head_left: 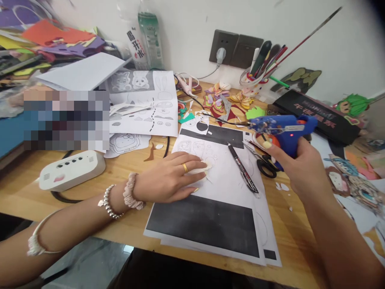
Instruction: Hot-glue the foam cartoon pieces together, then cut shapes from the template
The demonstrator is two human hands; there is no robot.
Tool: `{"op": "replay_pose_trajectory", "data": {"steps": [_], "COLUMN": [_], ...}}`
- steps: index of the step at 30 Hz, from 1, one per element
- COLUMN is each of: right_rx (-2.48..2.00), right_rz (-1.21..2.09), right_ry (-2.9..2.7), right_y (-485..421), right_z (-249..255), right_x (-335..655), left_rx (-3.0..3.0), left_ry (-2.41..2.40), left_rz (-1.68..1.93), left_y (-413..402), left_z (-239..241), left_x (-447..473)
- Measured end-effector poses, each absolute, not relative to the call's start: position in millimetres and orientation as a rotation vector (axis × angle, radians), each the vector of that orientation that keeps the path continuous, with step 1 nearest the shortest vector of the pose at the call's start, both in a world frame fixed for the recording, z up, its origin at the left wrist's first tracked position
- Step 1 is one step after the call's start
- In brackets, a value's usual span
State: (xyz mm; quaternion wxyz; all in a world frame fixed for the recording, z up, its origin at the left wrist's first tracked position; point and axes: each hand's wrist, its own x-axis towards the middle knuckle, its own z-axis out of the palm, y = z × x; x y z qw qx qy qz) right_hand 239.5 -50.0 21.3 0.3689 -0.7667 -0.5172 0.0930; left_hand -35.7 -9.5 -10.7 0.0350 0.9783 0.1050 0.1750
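My right hand (309, 172) is wrapped round the handle of a blue hot glue gun (293, 127) with a small red light lit on its side. The gun is raised above the desk, its nozzle pointing left. My left hand (173, 176), wearing a gold ring, rests low over printed sheets (216, 186). Its fingertips hold a small cream cutout (207, 165), partly hidden by the fingers. On the sheets, right of that hand, lies a black pen (242, 168). Scissors with black handles (266, 165) lie just under the glue gun.
A white power strip (72, 170) sits on the left. Behind are stacked papers (165, 104), plastic bottles (150, 40), coloured paper scraps (216, 100) and a cup of brushes and pens (254, 80). A black box (315, 112) and several cutouts (361, 188) lie on the right.
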Motion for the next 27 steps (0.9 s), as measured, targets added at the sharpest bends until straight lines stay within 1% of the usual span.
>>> {"op": "replay_pose_trajectory", "data": {"steps": [6, 9, 13, 16, 23, 27], "right_rx": [-2.099, -2.023, -1.883, -1.854, -1.872, -1.827], "right_rz": [0.000, -0.144, -0.251, -0.400, -0.430, -0.548], "right_ry": [-1.526, -1.691, -1.960, -2.027, -2.021, -2.090], "right_y": [-67, -73, -78, -82, -95, -93], "right_z": [22, 17, 15, 13, 3, -1], "right_x": [233, 233, 233, 234, 239, 241], "left_rx": [3.020, 3.017, 3.011, 3.004, 3.001, 2.999], "left_ry": [0.350, 0.353, 0.361, 0.375, 0.375, 0.387], "left_rz": [0.477, 0.455, 0.426, 0.422, 0.415, 0.414], "left_y": [-8, -8, -8, -7, -7, -7], "left_z": [-14, -16, -16, -17, -17, -16], "left_x": [-35, -34, -33, -33, -34, -34]}}
